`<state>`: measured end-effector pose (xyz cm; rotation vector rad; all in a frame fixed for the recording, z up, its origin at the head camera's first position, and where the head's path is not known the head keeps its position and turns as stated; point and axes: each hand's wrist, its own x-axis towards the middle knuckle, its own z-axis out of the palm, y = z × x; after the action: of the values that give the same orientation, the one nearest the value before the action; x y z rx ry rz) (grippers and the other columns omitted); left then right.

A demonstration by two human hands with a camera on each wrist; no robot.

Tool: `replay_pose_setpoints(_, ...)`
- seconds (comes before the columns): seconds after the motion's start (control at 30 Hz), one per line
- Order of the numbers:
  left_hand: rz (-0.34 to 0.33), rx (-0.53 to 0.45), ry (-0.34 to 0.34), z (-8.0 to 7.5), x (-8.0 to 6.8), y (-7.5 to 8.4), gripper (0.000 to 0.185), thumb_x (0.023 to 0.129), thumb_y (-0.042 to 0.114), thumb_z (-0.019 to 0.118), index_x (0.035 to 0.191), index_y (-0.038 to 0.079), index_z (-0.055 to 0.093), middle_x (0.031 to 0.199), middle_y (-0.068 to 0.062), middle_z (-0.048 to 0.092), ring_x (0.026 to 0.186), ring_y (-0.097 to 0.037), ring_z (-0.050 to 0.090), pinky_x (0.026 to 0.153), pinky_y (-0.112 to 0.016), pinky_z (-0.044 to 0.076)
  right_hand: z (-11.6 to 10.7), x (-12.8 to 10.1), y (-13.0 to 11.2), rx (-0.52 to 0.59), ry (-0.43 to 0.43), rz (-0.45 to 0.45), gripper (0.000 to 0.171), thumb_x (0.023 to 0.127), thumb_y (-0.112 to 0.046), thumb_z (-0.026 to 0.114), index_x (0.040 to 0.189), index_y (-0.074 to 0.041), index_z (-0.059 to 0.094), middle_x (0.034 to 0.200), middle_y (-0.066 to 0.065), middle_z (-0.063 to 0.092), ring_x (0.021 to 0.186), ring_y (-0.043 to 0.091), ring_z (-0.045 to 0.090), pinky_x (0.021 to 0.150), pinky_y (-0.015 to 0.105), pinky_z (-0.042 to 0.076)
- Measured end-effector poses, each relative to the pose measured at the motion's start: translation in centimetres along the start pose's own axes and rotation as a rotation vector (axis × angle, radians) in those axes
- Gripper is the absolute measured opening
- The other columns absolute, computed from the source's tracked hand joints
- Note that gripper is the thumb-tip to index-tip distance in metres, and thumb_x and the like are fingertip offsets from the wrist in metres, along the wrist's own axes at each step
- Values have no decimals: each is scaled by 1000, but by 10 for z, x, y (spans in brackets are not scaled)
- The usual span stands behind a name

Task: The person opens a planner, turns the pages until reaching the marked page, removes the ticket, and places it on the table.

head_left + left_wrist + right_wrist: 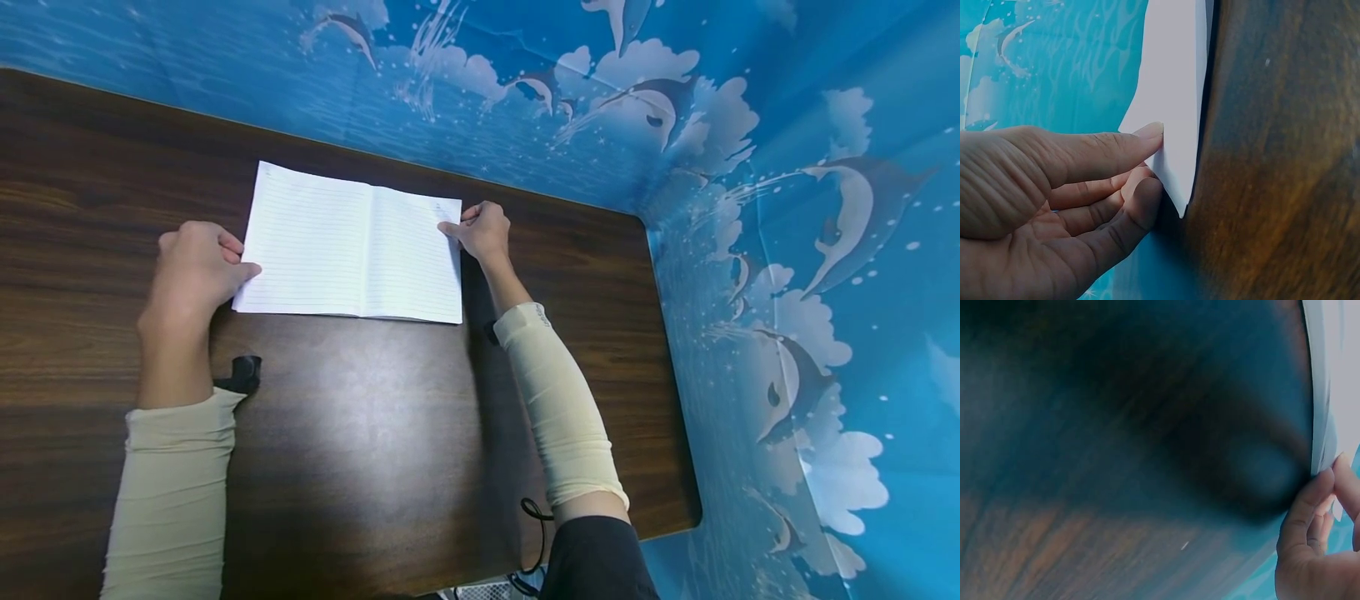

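An open notebook with lined white pages lies on the dark wooden table, its centre fold running away from the person. At its left edge, the left hand pinches the paper, thumb on top and fingers beneath. The left wrist view shows that thumb on the white page near a corner. On the opposite side, the right hand pinches the right page's outer edge near the far corner. Close up in the right wrist view, thumb and forefinger meet at the edge of the stacked pages.
The wooden table has its far edge against a blue curtain printed with dolphins, which also hangs along the right. A black cable loops at the near edge. Pale sleeves cover both forearms.
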<state>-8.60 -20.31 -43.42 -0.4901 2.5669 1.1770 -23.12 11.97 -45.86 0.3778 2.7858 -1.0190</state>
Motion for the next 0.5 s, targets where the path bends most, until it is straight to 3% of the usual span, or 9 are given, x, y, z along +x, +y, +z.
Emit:
replay_pose_setpoints(0.17,3,1,6,1,1,-2,41,95,14,67,125,-10,54,114,-32,55,100,-47,55,80,-58,47,-7,3,7,105,-90,-49,31,85,-36,79,89,-8,66,80,6,62,67,19,65,64,28,54)
replay_pose_setpoints(0.33,-6,-4,1,2,1,-1,41,95,14,67,126,-10,54,114,-32,55,100,-46,55,80,-58,47,-20,7,7,214,-213,-12,34,92,-42,69,85,-10,66,81,5,57,70,18,56,72,32,52)
replay_pose_setpoints(0.5,-12,-8,6,1,1,-1,41,96,14,66,127,-10,54,114,-31,55,100,-46,55,79,-58,47,-31,7,-4,283,-265,6,33,92,-42,70,86,-10,68,75,5,57,65,16,55,73,33,54)
